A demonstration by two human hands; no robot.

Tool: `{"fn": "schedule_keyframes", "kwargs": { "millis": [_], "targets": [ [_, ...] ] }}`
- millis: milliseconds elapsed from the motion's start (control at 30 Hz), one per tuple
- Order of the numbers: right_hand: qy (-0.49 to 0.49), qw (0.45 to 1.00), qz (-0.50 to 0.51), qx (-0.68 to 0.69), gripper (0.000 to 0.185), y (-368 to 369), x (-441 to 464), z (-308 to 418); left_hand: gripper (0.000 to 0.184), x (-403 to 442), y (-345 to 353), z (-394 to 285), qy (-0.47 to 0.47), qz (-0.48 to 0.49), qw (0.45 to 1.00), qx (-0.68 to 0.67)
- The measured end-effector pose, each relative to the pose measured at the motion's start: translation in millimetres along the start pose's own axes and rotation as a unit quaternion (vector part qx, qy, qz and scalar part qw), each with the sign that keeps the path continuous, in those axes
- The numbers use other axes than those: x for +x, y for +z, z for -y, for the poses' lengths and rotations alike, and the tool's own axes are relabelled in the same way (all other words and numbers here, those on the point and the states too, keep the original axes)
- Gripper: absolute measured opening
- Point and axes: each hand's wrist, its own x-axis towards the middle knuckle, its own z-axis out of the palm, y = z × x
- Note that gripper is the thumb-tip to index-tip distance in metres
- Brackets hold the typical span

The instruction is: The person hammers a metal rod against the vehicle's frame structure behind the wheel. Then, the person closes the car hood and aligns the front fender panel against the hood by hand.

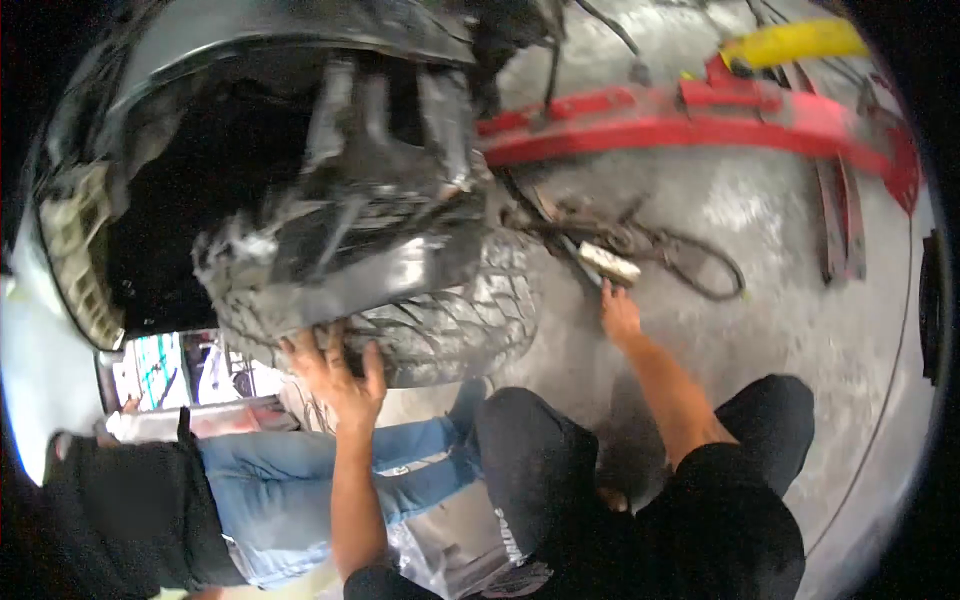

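Observation:
My left hand (340,375) lies with fingers spread against a wheel's chunky-treaded tyre (450,335) and the lower edge of a torn-looking black plastic liner (400,265). The liner sits over the tyre inside the open wheel arch, its upper part smeared by motion. Low over the floor, my right hand (621,312) has its fingers drawn together at the near end of a slim grey bar (578,262). A cream-coloured block (610,263) is right beside those fingertips. Whether they grip the bar or the block, I cannot tell.
A red metal beam (690,125) with a yellow part (795,44) crosses the upper right. Rusty parts with a looped hose (715,270) lie on the concrete. Another person in jeans (290,480) stands at the left. A thin cable (880,430) runs along the right.

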Motion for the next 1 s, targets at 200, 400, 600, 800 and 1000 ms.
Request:
{"fn": "schedule_keyframes", "kwargs": {
  "millis": [200,400,600,800,1000],
  "targets": [
    [0.001,0.991,0.116,0.062,0.053,-1.7,24.8,-29.3,0.043,5.8,-2.6,4.5,-0.013,0.013,1.0,-0.012],
    [0.033,0.989,-0.048,0.134,0.053,10.8,25.1,-9.0,0.039,14.5,9.4,-11.1,-0.048,-0.041,0.998,-0.002],
    [-0.01,0.983,0.001,0.182,0.049,-37.0,25.2,27.8,0.039,12.6,10.5,-11.7,-0.051,-0.064,0.996,0.025],
    [-0.02,0.998,-0.052,0.044,0.049,-285.2,-31.9,72.2,0.036,17.4,-0.7,-13.5,-0.076,-0.071,0.994,-0.027],
    [0.028,0.994,0.069,0.075,0.032,-469.3,-111.6,37.5,0.031,10.9,7.2,-7.0,-0.091,-0.138,0.983,-0.084]
  ]
}}
